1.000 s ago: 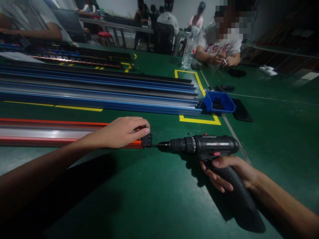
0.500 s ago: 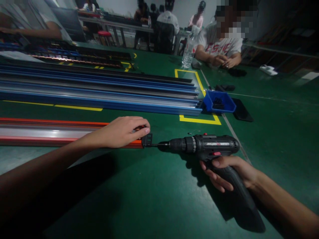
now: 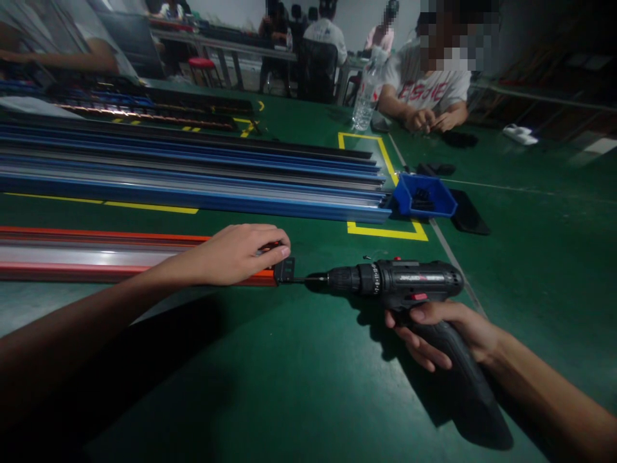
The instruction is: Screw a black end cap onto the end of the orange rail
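The rail [image 3: 110,258], orange-red with a shiny silvery channel, lies along the green table [image 3: 299,386]. The drill [image 3: 414,281] is black with red buttons, its bit pointing at the rail's end. The right hand [image 3: 434,331] is wrapped around its grip; the left hand [image 3: 241,255] clasps the black bracket [image 3: 286,270] at that end.

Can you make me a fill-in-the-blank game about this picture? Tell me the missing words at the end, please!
1. The left hand is on the orange rail, while the right hand holds a power ____.
2. The open bin with small black pieces in it is coloured ____.
3. The bright tape on the green table is coloured ____.
4. Near the person across the table stands a clear plastic ____.

Missing words: drill; blue; yellow; bottle.
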Action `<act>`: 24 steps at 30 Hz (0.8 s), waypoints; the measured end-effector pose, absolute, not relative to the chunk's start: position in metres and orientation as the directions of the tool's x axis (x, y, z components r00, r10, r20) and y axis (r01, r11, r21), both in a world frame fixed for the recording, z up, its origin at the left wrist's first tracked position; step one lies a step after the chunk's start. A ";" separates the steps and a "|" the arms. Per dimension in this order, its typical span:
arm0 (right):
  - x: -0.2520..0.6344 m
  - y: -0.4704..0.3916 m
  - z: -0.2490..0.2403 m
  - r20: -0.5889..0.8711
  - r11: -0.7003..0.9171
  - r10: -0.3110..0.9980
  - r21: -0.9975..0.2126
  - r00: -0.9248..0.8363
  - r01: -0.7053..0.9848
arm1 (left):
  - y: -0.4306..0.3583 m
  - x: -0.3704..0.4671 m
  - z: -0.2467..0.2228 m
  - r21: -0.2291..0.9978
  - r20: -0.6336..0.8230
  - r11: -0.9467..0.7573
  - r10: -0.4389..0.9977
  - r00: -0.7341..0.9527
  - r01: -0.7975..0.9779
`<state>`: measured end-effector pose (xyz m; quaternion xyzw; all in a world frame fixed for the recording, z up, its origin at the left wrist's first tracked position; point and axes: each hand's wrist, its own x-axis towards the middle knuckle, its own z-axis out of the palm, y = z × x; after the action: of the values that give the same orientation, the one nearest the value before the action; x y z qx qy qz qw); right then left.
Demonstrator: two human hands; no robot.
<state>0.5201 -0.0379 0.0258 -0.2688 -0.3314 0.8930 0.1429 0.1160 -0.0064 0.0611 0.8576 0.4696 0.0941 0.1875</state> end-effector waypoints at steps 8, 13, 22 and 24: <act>0.520 -0.038 0.026 -0.379 -0.739 0.428 -0.669 -0.820 -0.077 | -0.006 0.116 0.062 0.413 -0.030 -0.476 0.845 0.534 0.777; 0.520 -0.038 0.025 -0.365 -0.741 0.436 -0.665 -0.822 -0.098 | -0.007 0.117 0.062 0.416 -0.037 -0.467 0.849 0.528 0.780; 0.519 -0.037 0.025 -0.363 -0.758 0.426 -0.644 -0.829 -0.108 | -0.006 0.116 0.061 0.410 -0.029 -0.486 0.839 0.543 0.772; 0.519 -0.037 0.026 -0.362 -0.755 0.429 -0.647 -0.828 -0.108 | -0.007 0.116 0.061 0.412 -0.030 -0.478 0.844 0.536 0.776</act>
<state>0.5193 -0.0371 0.0258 -0.2530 -0.3167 0.9019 0.1488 0.1157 -0.0065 0.0608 0.8552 0.4734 0.0887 0.1916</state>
